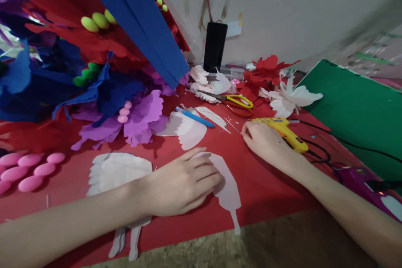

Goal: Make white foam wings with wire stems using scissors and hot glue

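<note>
My left hand (pixel 184 180) lies on a white paper petal (pixel 228 190) on the red sheet (pixel 266 184), its fingers pressed together over the petal's upper part. My right hand (pixel 265 140) rests farther back with its fingers curled into a pinch at a thin pale stick (pixel 234 125), right beside the yellow glue gun (pixel 287 130). Whether the stick is actually held is not clear. Another white petal (pixel 117 171) lies left of my left wrist, partly under the forearm.
Yellow-handled scissors (pixel 235 99), a blue pen (pixel 195 117), a black phone (pixel 215 46) against the wall, white and red paper flowers (pixel 282 92), large purple, blue and red paper flowers (pixel 103 92) at left, pink foam ovals (pixel 28 169), a green sheet (pixel 354 109) at right, black cables.
</note>
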Action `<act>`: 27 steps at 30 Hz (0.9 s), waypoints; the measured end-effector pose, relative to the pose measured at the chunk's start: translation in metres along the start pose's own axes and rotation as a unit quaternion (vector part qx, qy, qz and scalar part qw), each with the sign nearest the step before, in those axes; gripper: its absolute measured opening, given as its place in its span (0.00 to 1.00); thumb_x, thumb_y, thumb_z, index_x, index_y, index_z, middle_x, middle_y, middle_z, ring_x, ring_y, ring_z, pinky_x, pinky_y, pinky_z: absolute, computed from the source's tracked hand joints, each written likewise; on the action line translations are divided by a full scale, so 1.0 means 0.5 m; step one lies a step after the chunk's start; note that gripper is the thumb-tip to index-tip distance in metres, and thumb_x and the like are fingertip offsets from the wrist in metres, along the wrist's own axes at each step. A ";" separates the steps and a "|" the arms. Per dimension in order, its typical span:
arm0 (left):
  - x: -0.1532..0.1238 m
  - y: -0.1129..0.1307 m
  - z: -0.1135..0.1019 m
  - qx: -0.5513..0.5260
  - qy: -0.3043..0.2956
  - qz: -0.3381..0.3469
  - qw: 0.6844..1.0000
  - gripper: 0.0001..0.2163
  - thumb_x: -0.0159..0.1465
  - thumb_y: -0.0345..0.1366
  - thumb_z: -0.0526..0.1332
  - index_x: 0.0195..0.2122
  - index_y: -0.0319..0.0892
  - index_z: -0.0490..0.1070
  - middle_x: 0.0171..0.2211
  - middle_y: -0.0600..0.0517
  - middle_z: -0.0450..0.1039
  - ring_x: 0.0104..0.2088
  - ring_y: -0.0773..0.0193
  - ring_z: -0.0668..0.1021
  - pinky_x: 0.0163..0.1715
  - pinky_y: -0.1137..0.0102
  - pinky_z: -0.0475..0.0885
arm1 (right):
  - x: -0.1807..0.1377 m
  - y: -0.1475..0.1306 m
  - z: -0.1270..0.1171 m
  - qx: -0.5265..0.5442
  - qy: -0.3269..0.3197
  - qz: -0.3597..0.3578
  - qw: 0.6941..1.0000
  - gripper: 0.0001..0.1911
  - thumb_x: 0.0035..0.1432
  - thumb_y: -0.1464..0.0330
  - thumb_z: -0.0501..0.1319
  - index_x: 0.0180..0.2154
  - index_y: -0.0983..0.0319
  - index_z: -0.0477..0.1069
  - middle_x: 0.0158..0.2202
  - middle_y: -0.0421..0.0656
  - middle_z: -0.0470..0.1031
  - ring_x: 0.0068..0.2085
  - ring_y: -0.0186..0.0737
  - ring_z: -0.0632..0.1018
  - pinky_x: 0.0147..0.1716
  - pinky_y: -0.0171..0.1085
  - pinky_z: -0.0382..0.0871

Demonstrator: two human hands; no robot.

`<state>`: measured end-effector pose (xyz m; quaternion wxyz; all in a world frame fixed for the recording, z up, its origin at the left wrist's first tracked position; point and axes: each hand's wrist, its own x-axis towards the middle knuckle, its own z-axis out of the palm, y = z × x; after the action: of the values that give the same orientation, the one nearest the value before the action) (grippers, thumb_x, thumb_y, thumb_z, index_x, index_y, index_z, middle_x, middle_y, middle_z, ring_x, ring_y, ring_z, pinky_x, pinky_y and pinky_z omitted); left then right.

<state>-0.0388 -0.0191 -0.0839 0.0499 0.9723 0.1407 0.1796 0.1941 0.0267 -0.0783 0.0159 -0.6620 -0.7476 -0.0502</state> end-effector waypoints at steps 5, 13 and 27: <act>0.001 -0.004 -0.001 0.005 0.004 0.036 0.999 0.13 0.65 0.27 0.46 0.39 0.36 0.71 0.40 0.48 0.75 0.43 0.59 0.73 0.54 0.64 0.62 | -0.001 0.003 -0.012 0.035 0.010 0.014 0.999 0.06 0.52 0.73 0.51 0.27 0.63 0.64 0.29 0.48 0.74 0.31 0.44 0.74 0.26 0.37 0.58; -0.003 0.003 -0.007 0.061 0.000 0.049 0.997 0.15 0.66 0.28 0.46 0.29 0.36 0.70 0.28 0.49 0.72 0.30 0.61 0.73 0.33 0.67 0.72 | 0.003 0.032 -0.027 0.167 0.028 -0.018 0.985 0.03 0.55 0.71 0.51 0.28 0.60 0.58 0.22 0.41 0.71 0.24 0.35 0.72 0.26 0.33 0.62; -0.010 0.071 0.004 0.224 -0.084 -0.044 0.970 0.13 0.58 0.28 0.56 0.45 0.34 0.68 0.45 0.43 0.72 0.40 0.54 0.75 0.36 0.63 0.73 | -0.031 0.049 -0.064 0.274 0.092 -0.111 0.951 0.11 0.58 0.63 0.52 0.32 0.61 0.69 0.18 0.37 0.67 0.21 0.32 0.70 0.23 0.32 0.61</act>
<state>-0.0336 -0.0545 -0.0821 -0.1494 0.9632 0.2155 0.0593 0.2186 0.0114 -0.0464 0.2596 -0.5373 -0.7969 0.0940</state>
